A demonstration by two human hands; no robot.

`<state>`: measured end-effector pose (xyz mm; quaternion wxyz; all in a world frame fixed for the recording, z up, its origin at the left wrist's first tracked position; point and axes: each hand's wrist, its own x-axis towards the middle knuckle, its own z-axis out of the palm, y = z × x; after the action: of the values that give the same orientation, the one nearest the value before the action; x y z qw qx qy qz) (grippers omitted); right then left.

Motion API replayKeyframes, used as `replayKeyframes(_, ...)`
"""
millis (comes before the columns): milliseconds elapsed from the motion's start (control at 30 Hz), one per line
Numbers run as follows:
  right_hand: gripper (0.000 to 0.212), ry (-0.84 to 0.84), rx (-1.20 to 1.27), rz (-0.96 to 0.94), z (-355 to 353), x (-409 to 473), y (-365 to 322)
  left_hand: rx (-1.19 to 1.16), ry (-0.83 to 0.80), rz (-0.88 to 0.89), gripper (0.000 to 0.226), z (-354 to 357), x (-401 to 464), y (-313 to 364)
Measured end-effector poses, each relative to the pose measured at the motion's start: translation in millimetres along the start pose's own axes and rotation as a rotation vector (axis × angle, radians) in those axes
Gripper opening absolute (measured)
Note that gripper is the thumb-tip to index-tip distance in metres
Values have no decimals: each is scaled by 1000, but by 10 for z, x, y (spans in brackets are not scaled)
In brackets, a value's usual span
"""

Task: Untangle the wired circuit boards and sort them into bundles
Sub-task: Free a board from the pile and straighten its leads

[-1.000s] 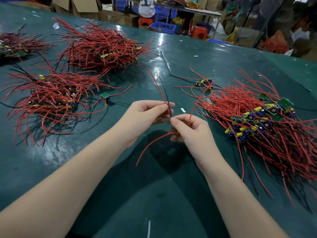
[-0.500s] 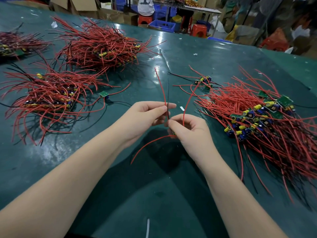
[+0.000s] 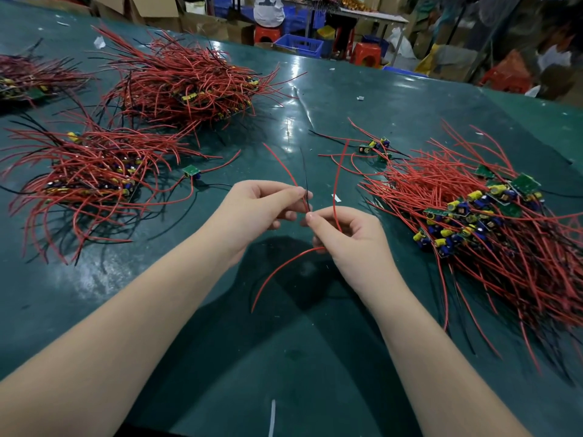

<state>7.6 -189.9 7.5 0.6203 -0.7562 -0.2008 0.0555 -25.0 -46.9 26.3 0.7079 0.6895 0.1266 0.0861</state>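
Wires pinched in both hands point up, away.

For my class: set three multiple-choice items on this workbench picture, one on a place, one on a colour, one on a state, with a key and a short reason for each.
1. Where does the heap with many exposed green boards lie?
A. right of the hands
B. left of them
C. under them

2. What colour are most wires?
A. blue
B. red
C. white

3. What is the left hand doing?
A. resting flat
B. pinching wires
C. holding a box

Key:
1 A, it lies beyond the right hand.
2 B, red dominates every heap.
3 B, its fingertips pinch a red wire and a black wire.
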Motion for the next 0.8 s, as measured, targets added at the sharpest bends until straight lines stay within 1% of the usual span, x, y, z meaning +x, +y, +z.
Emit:
replayKeyframes(67, 24, -33, 5, 12, 5, 1, -1, 10, -5, -41, 20, -23, 8, 8)
replayKeyframes(200, 23, -63, 15, 40, -15, 9, -11, -57, -42, -99, 17, -41, 10, 28)
replayKeyframes(333, 24, -56, -16, 29, -49, 24, 1, -8, -41, -38, 20, -17, 9, 9)
replayKeyframes(400, 24, -54, -68, 9, -55, 31, 20, 45, -38, -2, 17, -9, 8, -7)
replayKeyframes(467, 24, -48, -139, -17, -50, 39, 35, 50, -54, -6, 16, -7, 12, -19)
replayKeyframes(600, 21, -71, -218, -53, -38, 41, 31, -108, -101, -104, 19, -10, 17, -14)
replayKeyframes(800, 20, -99, -108, 3, -31, 20, -11, -188, -110, -178, 21, -38, 36, 22)
